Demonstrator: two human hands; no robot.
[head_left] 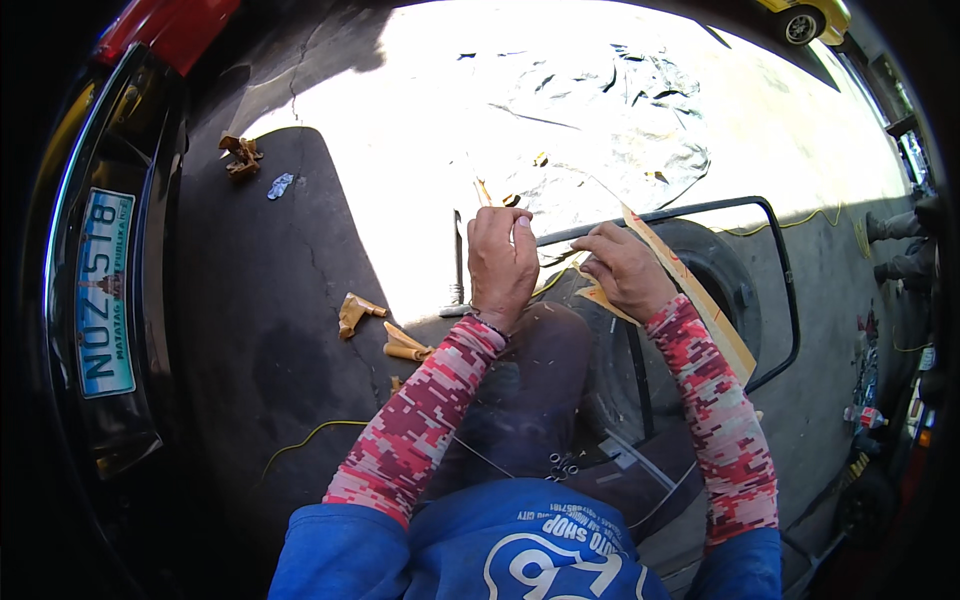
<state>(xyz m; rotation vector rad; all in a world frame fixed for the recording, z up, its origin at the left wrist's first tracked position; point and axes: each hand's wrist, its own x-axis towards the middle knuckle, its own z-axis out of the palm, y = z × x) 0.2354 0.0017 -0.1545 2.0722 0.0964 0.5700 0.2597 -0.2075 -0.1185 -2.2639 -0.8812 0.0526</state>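
Note:
My left hand (503,262) is closed in a pinch over the black tubular frame (787,270). What its fingers hold, if anything, is hidden; a thin tan sliver (481,190) shows just past the knuckles. To its right, my right hand (628,270) has its fingers pinched together on tan masking paper (601,300), part of which juts out under the palm. A long tan paper strip (728,345) with red marks slants behind that wrist and forearm. Beneath the hands, a tire (735,275) lies inside the frame.
Crumpled brown paper (357,313) and a paper roll (404,345) lie on the floor to the left. Ahead, a silvery sheet (640,150) spreads in bright sunlight. A black car's rear (115,420) stands at far left. Another person's legs (893,245) show at right.

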